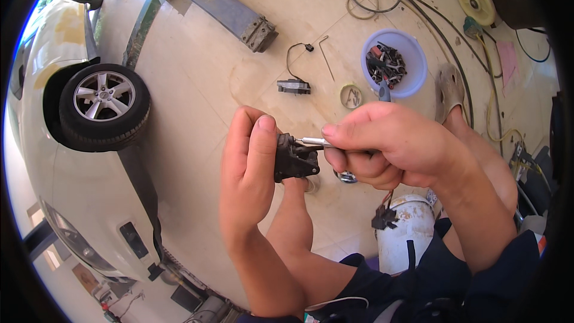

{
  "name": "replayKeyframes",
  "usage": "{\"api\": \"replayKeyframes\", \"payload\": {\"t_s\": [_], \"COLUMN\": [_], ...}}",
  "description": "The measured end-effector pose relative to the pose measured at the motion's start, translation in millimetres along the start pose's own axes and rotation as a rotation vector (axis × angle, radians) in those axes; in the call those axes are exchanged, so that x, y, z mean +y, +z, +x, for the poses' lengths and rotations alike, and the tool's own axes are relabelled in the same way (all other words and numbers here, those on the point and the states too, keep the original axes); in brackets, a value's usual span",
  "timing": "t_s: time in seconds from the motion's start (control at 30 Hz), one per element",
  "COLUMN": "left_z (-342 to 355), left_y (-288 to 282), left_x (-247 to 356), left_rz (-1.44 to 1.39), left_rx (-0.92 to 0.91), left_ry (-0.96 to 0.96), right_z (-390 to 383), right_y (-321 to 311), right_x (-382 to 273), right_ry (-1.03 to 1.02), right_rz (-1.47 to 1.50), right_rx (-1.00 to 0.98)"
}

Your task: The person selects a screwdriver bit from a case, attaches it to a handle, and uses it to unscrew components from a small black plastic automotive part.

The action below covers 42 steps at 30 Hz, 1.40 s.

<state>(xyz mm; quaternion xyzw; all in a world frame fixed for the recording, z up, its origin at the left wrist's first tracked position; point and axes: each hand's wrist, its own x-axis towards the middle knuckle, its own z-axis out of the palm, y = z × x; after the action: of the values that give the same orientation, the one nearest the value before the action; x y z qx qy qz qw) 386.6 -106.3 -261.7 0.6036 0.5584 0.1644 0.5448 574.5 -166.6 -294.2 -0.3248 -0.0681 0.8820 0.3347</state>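
My left hand (251, 161) is closed around a black bracket-like part (295, 161), its thumb along the left side. My right hand (394, 143) grips a slim silver tool (312, 141), whose thin tip meets the upper area of that part. A dark bar or cable runs from the part under the tool toward my right fingers; I cannot make out which. Below my right hand, reddish wires hang with a black connector (384, 218) at their end, in front of a stained white bucket (405, 242). A small shiny object behind my right fingers is mostly hidden.
A white car (78, 197) with a wheel (104, 97) fills the left. Ahead lie a metal beam (221, 6), a wired black module (293, 87), a hex key (327, 60), a round tin (351, 96) and a tub (417, 66) of tools. Hoses (454, 54) cross the right.
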Motion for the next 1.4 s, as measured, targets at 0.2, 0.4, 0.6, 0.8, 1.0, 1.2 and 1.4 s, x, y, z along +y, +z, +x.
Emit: {"api": "replayKeyframes", "payload": {"t_s": [0.2,0.4,0.6,0.8,1.0,1.2,1.4], "left_z": [6,7,9,5,5,5,6], "left_y": [-8,-4,-5,-3,2,8,6], "left_x": [-16,-8,-17,-13,-16,-12,-12], "left_rz": [-0.036,-0.157,-0.053,-0.058,-0.198,-0.174,-0.212], "left_rx": [0.124,0.166,0.147,0.082,0.011,0.052,0.030], "left_ry": [-0.140,-0.268,-0.194,-0.096,-0.066,-0.003,0.056], "right_z": [0,7,8,1,-3,-4,-5], "right_y": [12,15,18,16,15,13,12], "right_x": [-6,4,4,2,-5,-5,-7], "right_ry": [-0.099,-0.420,-0.533,-0.451,-0.325,-0.240,-0.222], "right_rz": [-0.307,-0.350,-0.469,-0.784,-0.824,-0.768,-0.689], "right_rx": [0.203,0.320,0.333,0.361,0.328,0.321,0.282]}}
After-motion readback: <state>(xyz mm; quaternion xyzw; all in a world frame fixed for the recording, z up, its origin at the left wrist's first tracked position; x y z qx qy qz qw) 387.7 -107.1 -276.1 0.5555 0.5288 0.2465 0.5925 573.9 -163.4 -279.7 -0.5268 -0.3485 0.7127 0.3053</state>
